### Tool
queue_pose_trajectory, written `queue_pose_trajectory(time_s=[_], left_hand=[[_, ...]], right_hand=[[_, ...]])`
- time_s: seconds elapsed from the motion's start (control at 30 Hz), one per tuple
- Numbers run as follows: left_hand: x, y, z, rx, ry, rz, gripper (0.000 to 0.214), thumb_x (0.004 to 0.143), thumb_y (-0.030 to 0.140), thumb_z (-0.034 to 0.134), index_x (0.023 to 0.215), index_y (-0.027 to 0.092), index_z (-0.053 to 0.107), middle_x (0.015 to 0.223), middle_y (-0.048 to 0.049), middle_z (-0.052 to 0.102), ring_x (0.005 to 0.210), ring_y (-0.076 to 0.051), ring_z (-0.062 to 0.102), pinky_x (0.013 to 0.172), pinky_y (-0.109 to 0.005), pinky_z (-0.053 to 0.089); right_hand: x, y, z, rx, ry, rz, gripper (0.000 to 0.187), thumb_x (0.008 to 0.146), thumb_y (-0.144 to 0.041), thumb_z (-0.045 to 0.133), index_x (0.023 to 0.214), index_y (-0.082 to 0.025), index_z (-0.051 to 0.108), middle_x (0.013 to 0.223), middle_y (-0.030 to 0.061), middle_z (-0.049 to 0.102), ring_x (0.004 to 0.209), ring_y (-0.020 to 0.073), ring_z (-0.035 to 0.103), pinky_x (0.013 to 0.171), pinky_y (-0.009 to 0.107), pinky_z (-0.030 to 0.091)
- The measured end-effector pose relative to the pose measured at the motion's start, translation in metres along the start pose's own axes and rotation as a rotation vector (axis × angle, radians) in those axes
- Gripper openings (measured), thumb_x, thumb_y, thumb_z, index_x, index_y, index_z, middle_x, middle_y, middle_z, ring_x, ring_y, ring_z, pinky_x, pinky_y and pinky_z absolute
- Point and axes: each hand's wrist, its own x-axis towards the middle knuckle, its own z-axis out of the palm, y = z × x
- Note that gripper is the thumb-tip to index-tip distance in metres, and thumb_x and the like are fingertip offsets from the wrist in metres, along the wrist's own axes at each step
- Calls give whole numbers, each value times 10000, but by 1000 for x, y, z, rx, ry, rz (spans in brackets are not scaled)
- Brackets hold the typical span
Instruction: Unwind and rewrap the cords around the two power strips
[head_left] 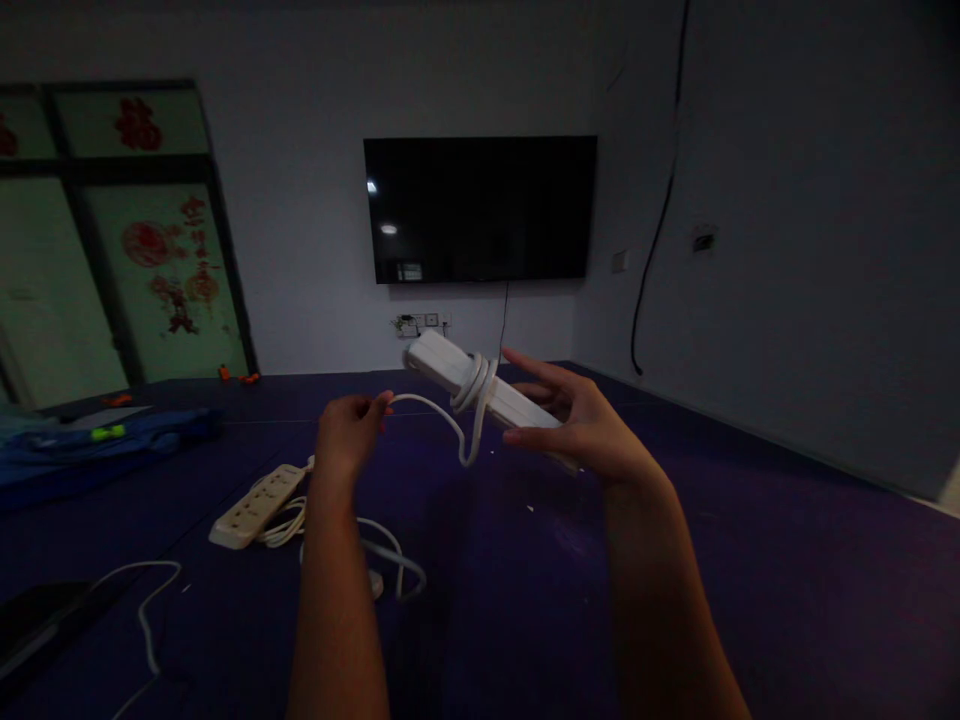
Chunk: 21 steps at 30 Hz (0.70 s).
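My right hand (562, 405) grips one end of a white power strip (442, 358), held tilted in the air above the purple surface. Several turns of its white cord (474, 383) wrap around the strip's middle. From there the cord hangs in a loop and runs left to my left hand (350, 430), whose thumb and fingers pinch it. Below and left of my left hand lies a second white power strip (259, 503) with its sockets facing up. A coiled cable (289, 525) rests beside it, partly hidden behind my left forearm.
A thin white cable (146, 610) curves across the purple surface (510, 600) at lower left, near a dark flat object (45, 610). Blue cloth (112, 440) lies at far left. A television (484, 210) hangs on the back wall; a black cable (654, 260) runs down the right wall.
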Motion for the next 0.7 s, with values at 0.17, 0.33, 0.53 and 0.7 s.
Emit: queue_pose_trajectory(time_s=[0.17,0.33,0.53,0.7], left_hand=[[0,-5,14,51,-241,7,267,761,332,459,611,157,593,576,-37,614,539,-156,557,533,-248,372],[-8,5,26,134,-438,69,229,748,316,526,826,138,648,786,-88,684,721,-194,615,629,-271,422],[-17,27,34,58,-353,186,515,730,330,641,1202,149,548,1217,-161,592,1110,-254,552,908,-355,413],[-27,42,33,-113,-385,383,439,722,420,660,1092,188,622,1118,-95,653,1039,-222,587,912,-351,424]], right_hand=[[1,-3,1,77,172,-20,814,584,-305,786,1331,-210,476,985,95,701,821,247,657,707,396,538],[4,0,1,77,268,-18,839,627,-349,745,1381,-203,407,993,100,696,799,249,660,666,383,538],[8,3,2,100,350,72,897,598,-349,767,1390,-165,387,999,133,692,804,274,663,662,397,538],[10,5,3,86,388,90,895,583,-352,779,1376,-162,411,1001,138,691,831,287,662,687,421,537]])
